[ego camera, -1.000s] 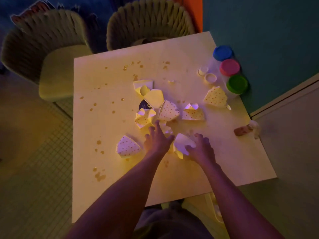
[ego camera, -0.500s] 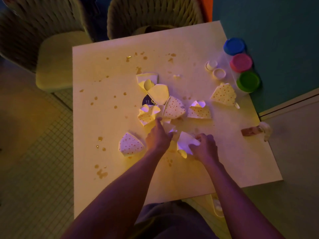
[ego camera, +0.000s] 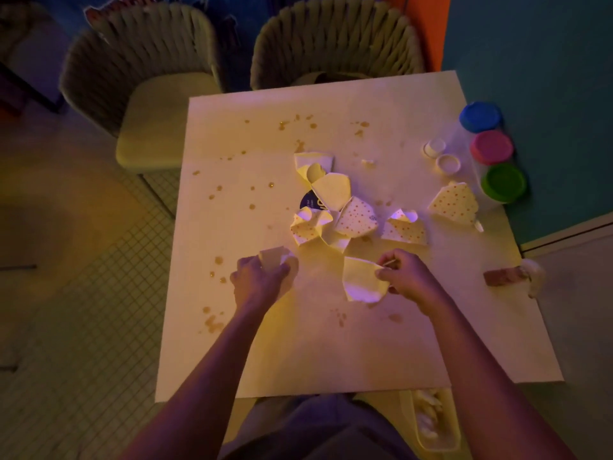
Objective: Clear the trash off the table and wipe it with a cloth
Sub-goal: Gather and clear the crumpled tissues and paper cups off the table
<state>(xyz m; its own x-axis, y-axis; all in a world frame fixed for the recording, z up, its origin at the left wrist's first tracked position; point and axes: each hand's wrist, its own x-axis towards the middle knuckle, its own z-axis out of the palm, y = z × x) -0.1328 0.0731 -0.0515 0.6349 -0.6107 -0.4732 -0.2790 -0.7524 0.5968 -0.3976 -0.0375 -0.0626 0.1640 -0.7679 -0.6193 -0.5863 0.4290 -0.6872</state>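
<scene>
Gathering: both hands are picking torn paper trash off the desk, by my reading the clearing step, with wiping not yet begun.
Left grip: the left hand [ego camera: 262, 280] has its fingers curled round a crumpled paper scrap [ego camera: 273, 257], near the desk's left edge.
Right grip: the right hand [ego camera: 403, 277] pinches the edge of a pale paper piece [ego camera: 360, 277] between thumb and fingertips, toward the middle of the desk's near half.
Remaining trash: a cluster of dotted paper pieces [ego camera: 331, 207] lies at the desk's centre; one more dotted piece [ego camera: 454, 202] sits near the right edge.
Handling: the paper looks light, thin and easily crushed, likely damp or sticky where it met the spills; taking it by a folded edge or scooping several together should work.
Desk: the pale desk [ego camera: 331, 360] carries brown splatter spots [ego camera: 212, 322] across its left and far parts.
Right edge: three jars with blue, pink and green lids [ego camera: 491, 147] stand there, two small white caps [ego camera: 441, 156] beside them.
Room: two woven chairs [ego camera: 335, 41] stand at the far edge; tiled floor lies left.
</scene>
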